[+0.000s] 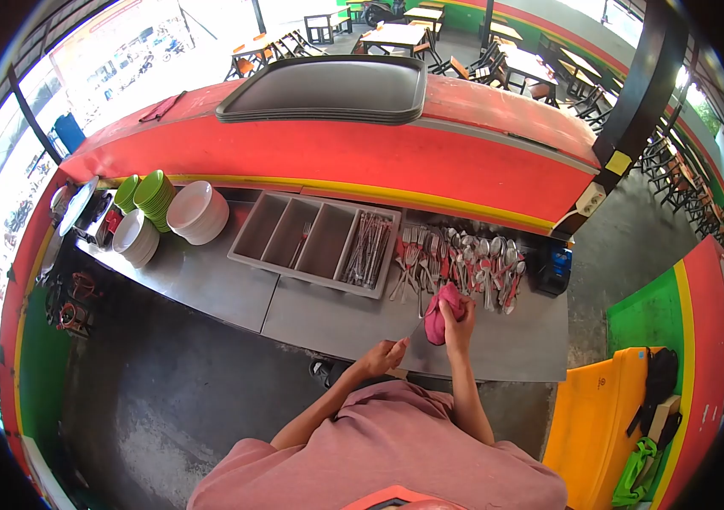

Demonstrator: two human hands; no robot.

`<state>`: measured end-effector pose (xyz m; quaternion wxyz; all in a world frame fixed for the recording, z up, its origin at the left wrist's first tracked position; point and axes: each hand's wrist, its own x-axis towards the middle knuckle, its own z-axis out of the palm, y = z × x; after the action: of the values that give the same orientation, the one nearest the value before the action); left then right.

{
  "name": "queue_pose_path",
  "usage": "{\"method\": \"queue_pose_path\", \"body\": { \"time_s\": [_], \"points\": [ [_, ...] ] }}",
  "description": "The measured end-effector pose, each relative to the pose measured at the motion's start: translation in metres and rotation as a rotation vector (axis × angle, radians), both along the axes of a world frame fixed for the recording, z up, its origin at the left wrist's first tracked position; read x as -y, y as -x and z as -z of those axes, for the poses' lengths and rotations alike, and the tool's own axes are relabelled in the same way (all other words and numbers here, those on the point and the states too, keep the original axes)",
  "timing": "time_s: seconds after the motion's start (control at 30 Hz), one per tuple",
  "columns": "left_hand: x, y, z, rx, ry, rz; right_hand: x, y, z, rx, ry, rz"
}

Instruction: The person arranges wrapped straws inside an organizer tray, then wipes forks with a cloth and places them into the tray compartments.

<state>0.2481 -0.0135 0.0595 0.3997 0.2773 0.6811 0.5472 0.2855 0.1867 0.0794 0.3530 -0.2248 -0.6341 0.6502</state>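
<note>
My right hand [461, 325] is closed around a bunched pink cloth [435, 318] above the front of the steel counter. Nearer my body, my left hand [385, 356] pinches a thin metal piece of cutlery [415, 330] that runs towards the cloth; its far end is hidden there, so I cannot tell its kind. Beyond the cloth lies a heap of loose spoons and forks [472, 255]. To its left stands a grey cutlery tray [315, 275] with long compartments. One holds a fork [303, 236], and the rightmost is filled with bundled cutlery [369, 246].
Stacks of white bowls [198, 212] and green bowls [155, 194] stand on the left of the counter. A dark blue-black box [551, 270] sits right of the heap. Black serving trays [328, 89] rest on the red ledge [319, 144]. An orange panel [591, 416] stands at right.
</note>
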Motion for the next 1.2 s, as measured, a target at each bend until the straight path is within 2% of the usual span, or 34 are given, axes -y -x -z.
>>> {"method": "queue_pose_path", "body": {
  "time_s": [0.3,0.67,0.87,1.2],
  "points": [
    [0.001,0.001,0.007,-0.02,0.109,0.072,-0.013,-0.002,0.009,-0.001,0.131,0.164],
    [0.001,0.013,0.015,-0.071,0.121,-0.017,-0.012,0.0,0.008,-0.008,0.14,0.168],
    [0.003,0.018,0.009,0.024,0.002,-0.074,-0.017,-0.002,0.021,0.005,0.144,0.191],
    [0.005,0.022,0.017,0.054,-0.054,-0.103,-0.013,0.0,0.023,0.019,0.153,0.225]
  ]
}}
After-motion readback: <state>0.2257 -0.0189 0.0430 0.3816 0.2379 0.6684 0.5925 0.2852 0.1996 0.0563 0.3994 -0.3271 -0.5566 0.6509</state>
